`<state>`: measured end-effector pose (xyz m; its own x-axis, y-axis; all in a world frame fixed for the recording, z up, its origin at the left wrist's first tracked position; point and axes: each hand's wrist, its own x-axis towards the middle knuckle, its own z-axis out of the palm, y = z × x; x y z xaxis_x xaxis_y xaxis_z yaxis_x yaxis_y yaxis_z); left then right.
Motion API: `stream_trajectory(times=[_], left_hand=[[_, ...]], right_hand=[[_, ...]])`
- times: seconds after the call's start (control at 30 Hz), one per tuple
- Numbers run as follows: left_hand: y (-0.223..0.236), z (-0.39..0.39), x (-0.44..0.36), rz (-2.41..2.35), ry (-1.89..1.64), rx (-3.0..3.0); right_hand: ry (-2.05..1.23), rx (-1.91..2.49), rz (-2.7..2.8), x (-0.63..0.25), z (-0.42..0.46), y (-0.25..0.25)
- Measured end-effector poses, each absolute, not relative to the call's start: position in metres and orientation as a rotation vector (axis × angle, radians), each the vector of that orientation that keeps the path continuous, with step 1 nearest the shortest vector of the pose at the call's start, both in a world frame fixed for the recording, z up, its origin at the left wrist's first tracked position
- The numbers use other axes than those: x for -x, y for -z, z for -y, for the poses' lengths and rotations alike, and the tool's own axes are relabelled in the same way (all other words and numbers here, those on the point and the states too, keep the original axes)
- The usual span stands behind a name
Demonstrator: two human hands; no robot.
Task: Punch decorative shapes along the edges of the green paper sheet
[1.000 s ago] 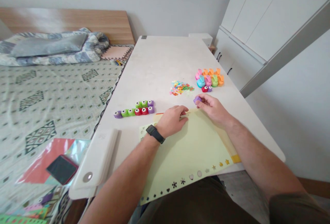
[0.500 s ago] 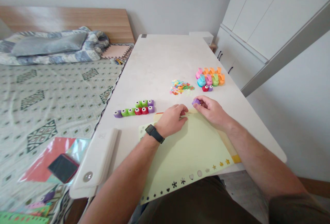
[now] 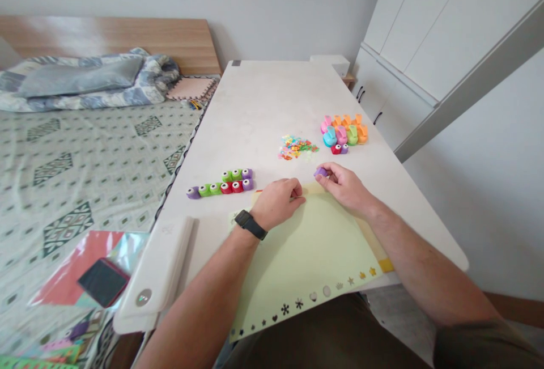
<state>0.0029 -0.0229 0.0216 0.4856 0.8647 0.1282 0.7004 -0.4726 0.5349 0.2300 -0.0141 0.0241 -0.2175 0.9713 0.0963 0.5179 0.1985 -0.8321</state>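
My right hand [image 3: 346,186] is closed on a small purple craft punch [image 3: 321,172], held just past the far edge of a pale yellow-green sheet of paper [image 3: 314,244]. My left hand [image 3: 278,202], with a black watch on the wrist, rests over the sheet's far edge. Its fingers are bent and seem to pinch that edge; the fingertips are partly hidden. Punched shapes, among them stars, hearts, a crown and snowflakes, run along the sheet's near edge. Beneath the sheet lies another yellow sheet [image 3: 386,265], showing at the right.
Several small punches [image 3: 226,187] stand in two rows at left. Larger lever punches [image 3: 341,135] and two small ones [image 3: 336,149] cluster at right. Colourful paper cutouts [image 3: 297,147] lie in a pile between. A white laminator-like device [image 3: 164,261] sits at the table's left edge, beside a bed.
The left hand has drawn slightly back to the left, its thumb and fingers closer together. The right hand has turned the purple punch a little. The whole view has shifted slightly.
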Motion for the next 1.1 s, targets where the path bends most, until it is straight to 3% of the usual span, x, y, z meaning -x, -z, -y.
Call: stream_trajectory(times=[0.4,0.7,0.93,1.1], left_hand=[[-0.025,0.023,-0.003,-1.256,-0.569,-2.268],[-0.028,0.024,-0.003,-1.277,-0.561,-2.267],[-0.029,0.024,-0.004,-1.262,-0.555,-2.269],[-0.03,0.025,-0.003,-1.259,-0.569,-2.263]], right_hand=[[-0.888,1.358,1.653,-0.242,0.002,-0.017],[-0.345,1.782,1.37,-0.299,-0.04,-0.002],[-0.126,1.972,1.541,-0.317,-0.064,0.007],[-0.151,1.943,1.598,-0.317,-0.074,0.012]])
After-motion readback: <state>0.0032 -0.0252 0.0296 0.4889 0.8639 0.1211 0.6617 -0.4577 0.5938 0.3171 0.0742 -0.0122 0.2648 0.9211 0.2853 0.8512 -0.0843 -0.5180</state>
